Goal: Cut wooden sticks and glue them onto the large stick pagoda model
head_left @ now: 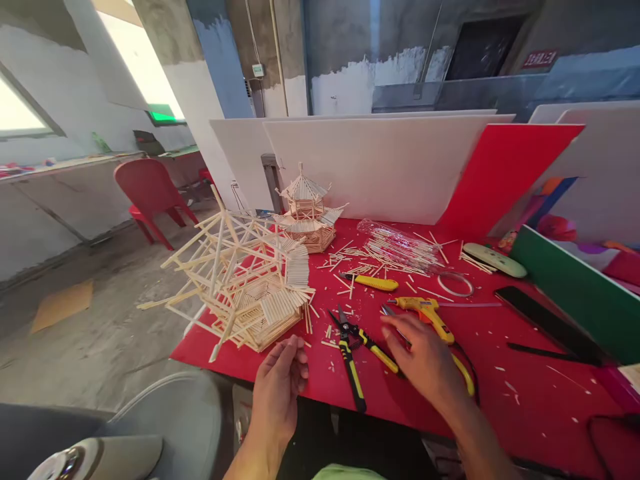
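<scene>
At the near edge of the red table (320,380), the left hand (281,372) curls loosely beside the stick frame (275,307), no held thing visible. Reaching for or handling the slim grey tool (387,311) seems the step in hand: the right hand (425,357) bends over it, its grip unclear, and precise finger placement is called for. The frame, far left, is pale, partly slatted, with bare struts.

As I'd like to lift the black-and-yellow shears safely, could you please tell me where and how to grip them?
Probably by both handles of the black-and-yellow shears, coming from the near side of the red tabletop. They lie open, handles splayed toward that side, pointed blades facing away. The right hand is already close to the right handle.
</scene>
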`<state>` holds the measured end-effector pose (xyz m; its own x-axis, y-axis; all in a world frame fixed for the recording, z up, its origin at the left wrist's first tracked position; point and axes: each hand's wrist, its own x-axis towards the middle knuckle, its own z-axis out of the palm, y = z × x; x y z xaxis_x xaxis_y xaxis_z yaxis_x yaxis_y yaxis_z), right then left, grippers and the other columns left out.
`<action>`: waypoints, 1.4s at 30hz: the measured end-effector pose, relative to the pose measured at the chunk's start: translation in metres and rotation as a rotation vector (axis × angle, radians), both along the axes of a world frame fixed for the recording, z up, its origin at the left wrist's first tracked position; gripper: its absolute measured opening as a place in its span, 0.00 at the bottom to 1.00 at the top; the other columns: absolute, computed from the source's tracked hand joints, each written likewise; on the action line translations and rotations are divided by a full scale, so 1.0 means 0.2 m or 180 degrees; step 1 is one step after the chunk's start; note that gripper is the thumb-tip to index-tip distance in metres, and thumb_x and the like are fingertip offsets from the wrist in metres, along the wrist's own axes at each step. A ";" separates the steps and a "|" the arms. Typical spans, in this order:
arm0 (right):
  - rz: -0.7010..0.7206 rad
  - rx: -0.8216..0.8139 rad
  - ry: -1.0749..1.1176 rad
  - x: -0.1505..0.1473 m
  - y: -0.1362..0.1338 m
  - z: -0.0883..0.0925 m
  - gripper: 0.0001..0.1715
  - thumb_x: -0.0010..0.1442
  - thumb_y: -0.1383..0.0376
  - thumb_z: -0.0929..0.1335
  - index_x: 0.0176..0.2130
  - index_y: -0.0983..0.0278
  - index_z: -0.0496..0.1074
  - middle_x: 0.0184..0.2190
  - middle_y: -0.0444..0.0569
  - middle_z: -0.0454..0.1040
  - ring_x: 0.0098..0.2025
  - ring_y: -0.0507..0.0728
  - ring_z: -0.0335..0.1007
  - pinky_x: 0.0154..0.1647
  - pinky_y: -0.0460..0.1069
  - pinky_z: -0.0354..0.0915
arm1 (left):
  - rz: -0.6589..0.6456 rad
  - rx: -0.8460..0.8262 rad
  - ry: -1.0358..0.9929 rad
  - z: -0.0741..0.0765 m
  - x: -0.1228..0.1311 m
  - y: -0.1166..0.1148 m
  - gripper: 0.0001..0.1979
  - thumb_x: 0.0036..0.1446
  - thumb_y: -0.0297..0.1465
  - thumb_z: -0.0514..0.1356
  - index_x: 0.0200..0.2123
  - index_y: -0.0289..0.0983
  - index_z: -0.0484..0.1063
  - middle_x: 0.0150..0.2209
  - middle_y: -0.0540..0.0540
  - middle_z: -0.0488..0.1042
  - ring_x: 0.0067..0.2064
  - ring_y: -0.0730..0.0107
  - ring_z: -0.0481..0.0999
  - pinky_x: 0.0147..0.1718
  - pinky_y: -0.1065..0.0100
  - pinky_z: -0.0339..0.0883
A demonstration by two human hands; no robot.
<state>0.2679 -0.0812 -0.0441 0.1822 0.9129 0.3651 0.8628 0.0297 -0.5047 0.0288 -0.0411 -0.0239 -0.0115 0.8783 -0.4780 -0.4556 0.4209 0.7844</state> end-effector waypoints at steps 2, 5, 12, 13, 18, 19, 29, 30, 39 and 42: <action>-0.0183 0.0067 0.0004 0.09 -0.02 -0.01 0.17 0.66 0.58 0.62 0.47 0.61 0.75 0.45 0.52 0.78 0.47 0.61 0.75 0.48 0.57 0.71 | -0.0262 0.0131 0.0123 -0.01 0.04 -0.01 0.20 0.41 0.44 0.72 0.22 0.34 0.72 0.19 0.51 0.70 0.18 0.79 0.65 0.16 0.77 0.53; -0.0181 -0.0138 0.0057 0.12 -0.04 0.00 0.17 0.66 0.59 0.62 0.47 0.60 0.75 0.46 0.52 0.79 0.47 0.60 0.76 0.48 0.55 0.71 | -0.0503 0.0399 0.0401 -0.04 0.09 -0.02 0.24 0.46 0.46 0.70 0.15 0.35 0.66 0.16 0.50 0.68 0.18 0.79 0.62 0.16 0.77 0.53; -0.0050 -0.0940 -0.0122 0.00 0.21 0.07 0.13 0.67 0.60 0.64 0.43 0.57 0.77 0.41 0.46 0.81 0.43 0.58 0.77 0.43 0.52 0.71 | -0.0598 0.0500 0.0681 -0.09 0.12 0.00 0.17 0.46 0.42 0.71 0.27 0.34 0.73 0.16 0.53 0.68 0.18 0.81 0.60 0.16 0.78 0.53; -0.0096 -0.1048 -0.0184 -0.01 0.28 0.07 0.13 0.67 0.60 0.63 0.42 0.58 0.77 0.39 0.47 0.80 0.42 0.59 0.77 0.42 0.53 0.70 | -0.0581 0.0490 0.0676 -0.09 0.12 0.01 0.17 0.45 0.41 0.71 0.28 0.34 0.73 0.16 0.53 0.68 0.18 0.80 0.60 0.16 0.78 0.53; -0.0459 -0.1625 -0.0354 -0.06 0.64 0.04 0.16 0.67 0.57 0.67 0.49 0.65 0.72 0.47 0.51 0.75 0.45 0.57 0.73 0.47 0.57 0.71 | -0.0598 0.0404 0.0616 -0.12 0.13 0.05 0.19 0.43 0.42 0.71 0.30 0.35 0.72 0.16 0.54 0.68 0.18 0.80 0.62 0.16 0.79 0.53; -0.0513 -0.1714 -0.0352 -0.07 0.70 0.02 0.18 0.67 0.57 0.67 0.51 0.65 0.70 0.50 0.52 0.73 0.46 0.57 0.73 0.47 0.57 0.71 | -0.0609 0.0397 0.0602 -0.13 0.12 0.06 0.19 0.43 0.42 0.71 0.30 0.35 0.72 0.16 0.54 0.68 0.18 0.80 0.62 0.16 0.79 0.53; 0.0459 -0.1406 0.0132 -0.07 0.52 0.08 0.15 0.70 0.61 0.62 0.47 0.64 0.75 0.41 0.48 0.78 0.40 0.53 0.74 0.42 0.48 0.69 | -0.0694 0.0476 0.0560 -0.14 0.11 0.07 0.19 0.45 0.43 0.71 0.32 0.34 0.73 0.17 0.54 0.68 0.17 0.81 0.61 0.15 0.79 0.53; 0.0762 -0.1316 0.0199 -0.07 0.44 0.10 0.14 0.69 0.61 0.63 0.46 0.61 0.76 0.39 0.45 0.79 0.39 0.52 0.74 0.40 0.46 0.68 | -0.0662 0.0497 0.0529 -0.13 0.12 0.07 0.20 0.44 0.43 0.71 0.35 0.34 0.74 0.18 0.54 0.69 0.17 0.81 0.61 0.14 0.78 0.53; 0.1347 -0.0528 0.0328 -0.10 0.10 0.10 0.12 0.65 0.68 0.66 0.39 0.57 0.80 0.34 0.47 0.79 0.40 0.57 0.71 0.43 0.51 0.63 | -0.1516 0.1163 0.1676 -0.16 0.16 0.01 0.14 0.50 0.41 0.66 0.28 0.35 0.78 0.17 0.51 0.70 0.16 0.75 0.67 0.16 0.75 0.57; 0.1043 -0.0306 0.0551 -0.08 0.09 0.05 0.12 0.64 0.67 0.66 0.43 0.60 0.79 0.41 0.52 0.78 0.44 0.60 0.70 0.47 0.54 0.65 | -0.1383 0.1310 0.1838 -0.18 0.16 -0.03 0.14 0.51 0.41 0.64 0.25 0.36 0.74 0.19 0.51 0.72 0.17 0.74 0.70 0.18 0.74 0.60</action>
<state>0.2510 -0.0628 -0.0342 -0.0735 0.9616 0.2644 0.7171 0.2352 -0.6561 0.0605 -0.0462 -0.0593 0.2239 0.9644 -0.1403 0.2027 0.0948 0.9746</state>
